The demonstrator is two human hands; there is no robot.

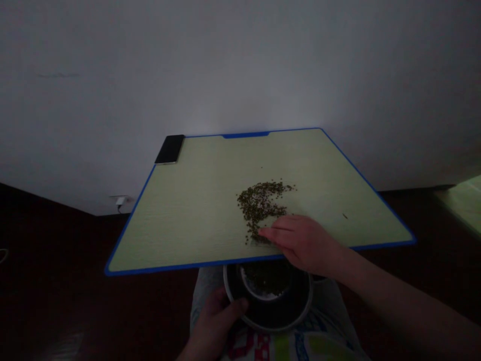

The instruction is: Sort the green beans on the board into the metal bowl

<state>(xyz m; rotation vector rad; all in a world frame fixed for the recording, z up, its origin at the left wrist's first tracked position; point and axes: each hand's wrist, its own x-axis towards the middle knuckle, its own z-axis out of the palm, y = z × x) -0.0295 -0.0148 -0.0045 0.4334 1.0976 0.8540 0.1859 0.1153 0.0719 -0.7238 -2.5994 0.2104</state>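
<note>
Small greenish-brown grains that look like dry beans (255, 200) are spread over the pale folding tabletop (188, 210). My right hand (304, 243) lies low over the near edge of this spread, its fingers stretched to the left and touching the grains. Some of its fingers are hidden beneath the hand. Just under the table's front edge, a round dark pan (263, 316) with a light rim rests on my lap. My left hand (221, 313) grips its left side, thumb over the rim. More grains (270, 281) lie inside it, partly hidden by the table edge.
At the table's far left corner lies a black phone or tablet (171, 149). A small brown sliver (344, 216) lies to the right of my right hand. Blue trim (169, 269) edges the tabletop, which stands against a white wall (240, 65) with a plugged-in charger (121, 201).
</note>
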